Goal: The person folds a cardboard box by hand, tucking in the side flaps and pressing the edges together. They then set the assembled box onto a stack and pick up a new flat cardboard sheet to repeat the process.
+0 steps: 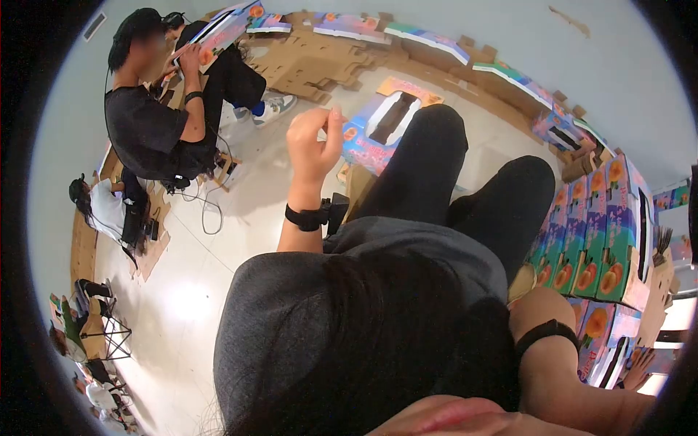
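Observation:
Raised above the floor at the centre left is my left hand (315, 145), its fingers curled in and its thumb pointing up; whether anything is between them is too small to tell. Just right of it, a printed pink and blue box (363, 132) with a long dark opening lies on the floor beyond my knees. My right arm reaches down at my right side beside the box stack, and my right hand (525, 292) shows only in small part near my hip. Its fingers are hidden behind my forearm and body.
Printed boxes (592, 225) are stacked at the right. Brown cardboard sheets (305, 62) lie at the top. A person in black (149, 127) sits at the upper left, holding a box. Other people sit farther down the left side, and another person's hand (640, 367) shows at the lower right.

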Action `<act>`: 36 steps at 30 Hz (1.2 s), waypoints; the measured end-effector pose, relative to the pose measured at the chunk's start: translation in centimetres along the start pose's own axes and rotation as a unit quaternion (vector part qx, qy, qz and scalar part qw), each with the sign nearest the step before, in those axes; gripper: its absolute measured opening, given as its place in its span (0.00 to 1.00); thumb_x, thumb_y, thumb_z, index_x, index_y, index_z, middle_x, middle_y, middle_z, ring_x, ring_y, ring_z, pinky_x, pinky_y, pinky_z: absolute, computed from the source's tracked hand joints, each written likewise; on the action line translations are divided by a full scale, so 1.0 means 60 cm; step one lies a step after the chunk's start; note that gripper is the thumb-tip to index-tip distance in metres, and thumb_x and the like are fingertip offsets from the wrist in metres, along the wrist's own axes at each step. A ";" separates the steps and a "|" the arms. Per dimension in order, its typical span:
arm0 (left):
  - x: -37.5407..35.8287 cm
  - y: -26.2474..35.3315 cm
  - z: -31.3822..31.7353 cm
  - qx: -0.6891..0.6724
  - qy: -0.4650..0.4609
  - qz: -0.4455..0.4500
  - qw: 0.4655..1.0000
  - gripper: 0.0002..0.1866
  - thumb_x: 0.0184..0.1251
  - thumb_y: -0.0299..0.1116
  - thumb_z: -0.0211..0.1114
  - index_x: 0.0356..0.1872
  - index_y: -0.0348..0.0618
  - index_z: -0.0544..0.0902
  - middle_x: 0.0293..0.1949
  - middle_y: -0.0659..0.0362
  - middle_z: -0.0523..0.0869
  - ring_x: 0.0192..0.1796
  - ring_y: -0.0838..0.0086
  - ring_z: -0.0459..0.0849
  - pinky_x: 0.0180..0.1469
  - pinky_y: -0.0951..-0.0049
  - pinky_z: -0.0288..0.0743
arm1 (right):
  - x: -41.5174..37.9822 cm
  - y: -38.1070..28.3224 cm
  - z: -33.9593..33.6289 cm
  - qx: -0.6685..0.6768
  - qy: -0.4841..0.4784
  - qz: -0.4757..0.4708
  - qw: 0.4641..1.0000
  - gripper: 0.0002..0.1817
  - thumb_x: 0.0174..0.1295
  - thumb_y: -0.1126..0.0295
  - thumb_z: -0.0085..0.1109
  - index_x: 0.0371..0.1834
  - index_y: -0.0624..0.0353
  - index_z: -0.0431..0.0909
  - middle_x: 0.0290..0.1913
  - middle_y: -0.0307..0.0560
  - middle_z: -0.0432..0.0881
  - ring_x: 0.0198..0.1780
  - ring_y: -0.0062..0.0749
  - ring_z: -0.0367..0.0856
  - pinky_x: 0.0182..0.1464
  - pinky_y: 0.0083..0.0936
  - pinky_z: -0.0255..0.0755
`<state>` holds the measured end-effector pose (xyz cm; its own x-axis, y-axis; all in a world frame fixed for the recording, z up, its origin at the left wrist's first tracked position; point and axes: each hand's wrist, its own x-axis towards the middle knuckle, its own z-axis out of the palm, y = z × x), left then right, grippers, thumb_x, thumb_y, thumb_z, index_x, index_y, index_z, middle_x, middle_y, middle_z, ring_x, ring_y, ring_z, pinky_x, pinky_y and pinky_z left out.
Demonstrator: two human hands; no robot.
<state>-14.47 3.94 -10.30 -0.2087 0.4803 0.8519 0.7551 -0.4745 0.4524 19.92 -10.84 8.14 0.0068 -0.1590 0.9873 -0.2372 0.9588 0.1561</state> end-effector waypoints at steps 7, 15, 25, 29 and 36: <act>-0.001 -0.007 0.005 -0.008 -0.027 -0.025 0.999 0.12 0.70 0.28 0.66 0.24 0.40 0.85 0.19 0.56 0.81 0.22 0.65 0.77 0.30 0.65 0.67 | -0.028 0.026 -0.016 -0.140 0.050 -0.046 0.988 0.20 0.67 0.47 0.47 0.35 0.50 0.78 0.35 0.46 0.80 0.39 0.41 0.77 0.49 0.40 0.68; -0.010 -0.025 0.005 -0.018 -0.129 -0.176 0.976 0.17 0.74 0.39 0.63 0.29 0.37 0.86 0.23 0.53 0.85 0.25 0.62 0.81 0.34 0.66 0.73 | -0.169 0.190 -0.029 -0.349 -0.076 0.062 0.932 0.22 0.64 0.46 0.48 0.29 0.54 0.77 0.34 0.51 0.80 0.39 0.47 0.77 0.50 0.43 0.68; -0.102 -0.217 0.045 0.007 -0.464 -0.284 0.839 0.20 0.75 0.46 0.62 0.49 0.38 0.87 0.44 0.47 0.90 0.48 0.58 0.89 0.51 0.62 0.80 | -0.334 0.318 -0.110 -0.350 -0.326 0.302 0.825 0.22 0.57 0.64 0.70 0.15 0.56 0.66 0.27 0.44 0.72 0.35 0.43 0.72 0.41 0.37 0.65; -0.111 -0.288 0.059 0.045 -0.562 -0.323 0.760 0.22 0.76 0.49 0.62 0.53 0.39 0.86 0.45 0.51 0.91 0.48 0.63 0.89 0.53 0.64 0.80 | -0.361 0.336 -0.162 -0.382 -0.344 0.366 0.775 0.24 0.58 0.67 0.70 0.12 0.58 0.65 0.24 0.45 0.71 0.33 0.43 0.71 0.38 0.36 0.64; -0.044 -0.343 0.149 0.117 -0.582 -0.311 0.742 0.24 0.73 0.53 0.63 0.54 0.43 0.86 0.45 0.48 0.90 0.48 0.58 0.88 0.53 0.61 0.80 | -0.345 0.342 -0.194 -0.394 -0.223 0.416 0.788 0.17 0.58 0.76 0.68 0.17 0.62 0.70 0.26 0.48 0.74 0.32 0.45 0.73 0.38 0.37 0.67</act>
<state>-23.90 19.01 -24.23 0.0132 0.9289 -0.3702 0.8539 0.1821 0.4875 26.21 14.83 -8.72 -0.2166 0.7042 0.6762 0.7001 0.5947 -0.3951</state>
